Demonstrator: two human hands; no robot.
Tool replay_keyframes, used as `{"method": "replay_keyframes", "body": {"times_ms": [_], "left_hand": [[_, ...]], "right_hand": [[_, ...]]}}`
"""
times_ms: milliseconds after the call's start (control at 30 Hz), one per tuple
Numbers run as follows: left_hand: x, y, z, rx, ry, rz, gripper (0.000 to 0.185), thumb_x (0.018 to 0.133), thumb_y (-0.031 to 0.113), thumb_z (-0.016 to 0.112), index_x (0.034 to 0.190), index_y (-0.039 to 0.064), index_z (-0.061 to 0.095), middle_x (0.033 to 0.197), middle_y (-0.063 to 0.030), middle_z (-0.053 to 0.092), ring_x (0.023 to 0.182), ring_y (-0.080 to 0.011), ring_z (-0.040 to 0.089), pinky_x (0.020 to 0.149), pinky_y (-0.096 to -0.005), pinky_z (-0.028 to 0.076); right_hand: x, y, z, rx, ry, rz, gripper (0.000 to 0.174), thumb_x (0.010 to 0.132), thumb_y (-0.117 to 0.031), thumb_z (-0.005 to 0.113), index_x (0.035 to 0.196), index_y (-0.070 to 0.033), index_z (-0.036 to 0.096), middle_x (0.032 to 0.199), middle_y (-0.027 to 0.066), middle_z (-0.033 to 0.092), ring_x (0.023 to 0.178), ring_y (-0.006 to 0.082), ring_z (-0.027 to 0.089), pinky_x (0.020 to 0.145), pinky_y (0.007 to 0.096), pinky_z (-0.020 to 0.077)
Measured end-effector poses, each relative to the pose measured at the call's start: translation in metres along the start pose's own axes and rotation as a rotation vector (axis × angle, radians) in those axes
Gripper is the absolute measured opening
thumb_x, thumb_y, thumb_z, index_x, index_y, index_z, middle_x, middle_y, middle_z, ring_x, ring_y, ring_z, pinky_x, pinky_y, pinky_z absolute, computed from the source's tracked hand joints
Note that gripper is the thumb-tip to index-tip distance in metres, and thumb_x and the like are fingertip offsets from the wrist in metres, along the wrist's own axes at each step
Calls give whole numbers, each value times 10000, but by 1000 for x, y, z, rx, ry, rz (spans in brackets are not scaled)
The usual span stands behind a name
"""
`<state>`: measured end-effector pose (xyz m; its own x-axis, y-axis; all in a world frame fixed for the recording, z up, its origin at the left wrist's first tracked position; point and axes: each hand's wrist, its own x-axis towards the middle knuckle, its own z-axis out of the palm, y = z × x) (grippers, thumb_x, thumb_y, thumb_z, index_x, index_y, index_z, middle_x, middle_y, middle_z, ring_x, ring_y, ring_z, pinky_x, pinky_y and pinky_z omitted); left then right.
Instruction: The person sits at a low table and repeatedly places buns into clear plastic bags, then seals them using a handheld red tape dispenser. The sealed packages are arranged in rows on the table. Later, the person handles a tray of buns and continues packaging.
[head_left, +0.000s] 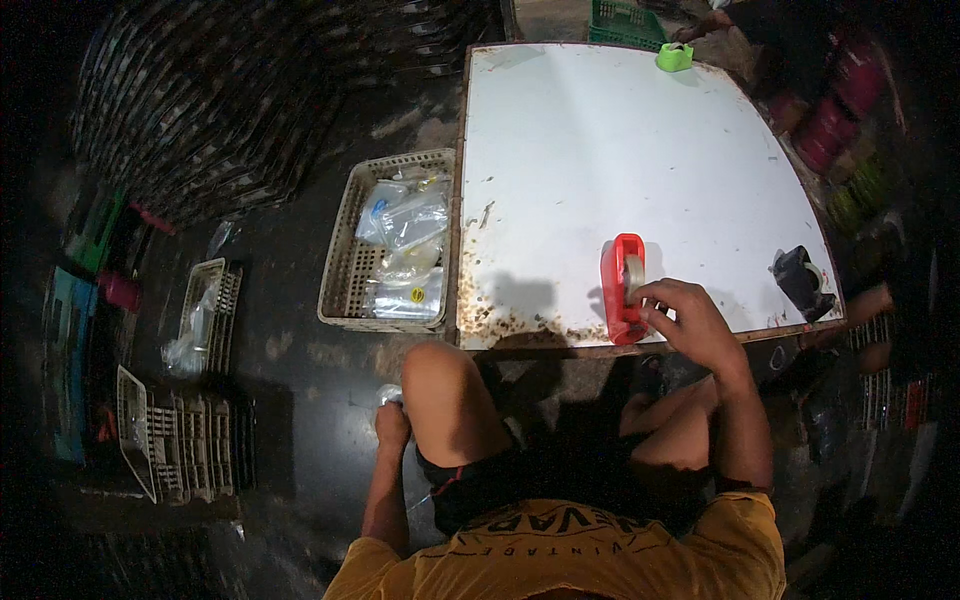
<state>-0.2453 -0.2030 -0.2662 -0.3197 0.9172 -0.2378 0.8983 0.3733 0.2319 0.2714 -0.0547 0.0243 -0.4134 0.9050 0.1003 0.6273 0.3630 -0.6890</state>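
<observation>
My right hand (679, 315) is at a red tape dispenser (616, 289) near the front edge of the white table (570, 172). Its fingers touch or nearly touch the tape roll (634, 276); whether they grip it I cannot tell. Low beside my left knee is my left hand (392, 424), closed around a small piece of clear plastic (388, 393), partly hidden by the fingers. A beige plastic basket (330, 262) with clear plastic bags (412, 221) stands against the table's left side.
A black tape dispenser (801, 285) lies at the table's right, a green one (674, 58) at its far edge, by another person's arm (705, 26) and a green crate (626, 22). Stacked crates (184, 450) stand on the floor at left. Another person's limbs show at far right.
</observation>
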Motion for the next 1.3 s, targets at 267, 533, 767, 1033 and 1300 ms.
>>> {"method": "replay_keyframes", "body": {"times_ms": [267,533,767,1033,1300], "left_hand": [[-7,-8,-8,-52,-60,110,265,832,129,662,1040,-19,733,969,-302,683,918,-440,683,809,-500,552],[-22,19,-23,-174,-116,72,315,827,149,698,1092,-21,701,1030,-301,669,977,-441,663,812,-492,537],[-35,22,-24,-265,-124,169,276,854,195,677,1032,-14,708,1010,-294,672,973,-460,656,808,-509,531],[-38,19,-4,-83,-119,-114,294,910,293,608,980,28,714,1020,-234,707,957,-419,690,789,-507,564],[-28,8,8,246,-23,-185,276,883,283,586,957,77,755,1005,-170,700,974,-355,669,851,-490,496]], "right_hand": [[1,-8,-3,-21,-15,45,205,913,-119,645,1085,-15,688,1004,151,705,866,255,671,773,354,523],[0,-10,-4,-19,-17,31,211,907,-107,649,1091,-12,686,1008,147,703,850,244,664,758,348,520],[-1,-9,-5,-27,-3,46,218,889,-81,655,1096,-23,689,997,137,703,835,238,658,738,344,517],[-5,-6,-6,-22,-7,30,230,894,-73,635,1113,-23,686,992,144,700,830,241,659,734,347,518],[-7,-6,-7,16,7,49,226,893,-91,645,1105,-24,689,982,146,699,809,238,651,742,352,512]]}}
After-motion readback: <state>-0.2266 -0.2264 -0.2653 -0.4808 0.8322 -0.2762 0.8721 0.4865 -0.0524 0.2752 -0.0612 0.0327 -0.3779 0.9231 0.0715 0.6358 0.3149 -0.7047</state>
